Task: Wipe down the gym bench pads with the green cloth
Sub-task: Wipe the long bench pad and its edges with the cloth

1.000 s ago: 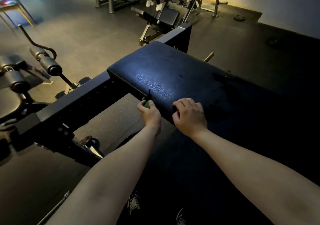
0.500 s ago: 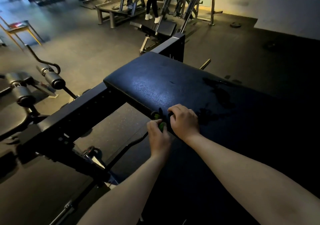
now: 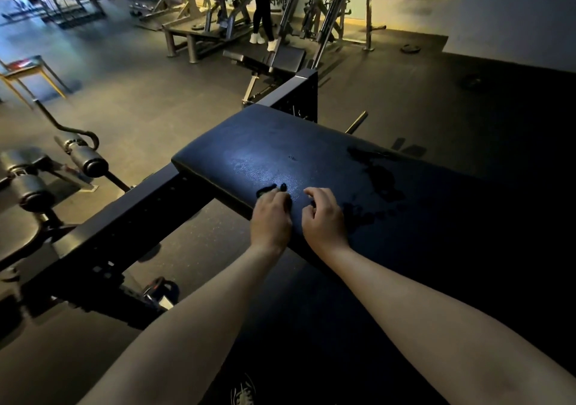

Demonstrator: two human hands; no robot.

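The dark padded bench pad [image 3: 311,155] runs from the centre to the right, with wet streaks [image 3: 380,174] on its right part. My left hand [image 3: 270,219] lies on the pad's near edge, its fingers curled over a small bunched cloth [image 3: 268,190]. The cloth pokes out past the fingertips and looks dark in this dim light. My right hand [image 3: 324,219] rests on the pad just to the right of the left hand. Its fingers are curled with the tips on the pad, and nothing shows in them.
A black steel frame beam [image 3: 131,217] runs left from the pad. Roller pads [image 3: 84,158] and a curved handle stand at the left. Behind are another bench [image 3: 280,58], racks and a person's legs [image 3: 261,15]. A small table [image 3: 28,71] stands far left.
Both hands have moved from the pad's front edge up onto its top surface and apart. The cloth, seen as green between the hands before, now sits under my left fingers.
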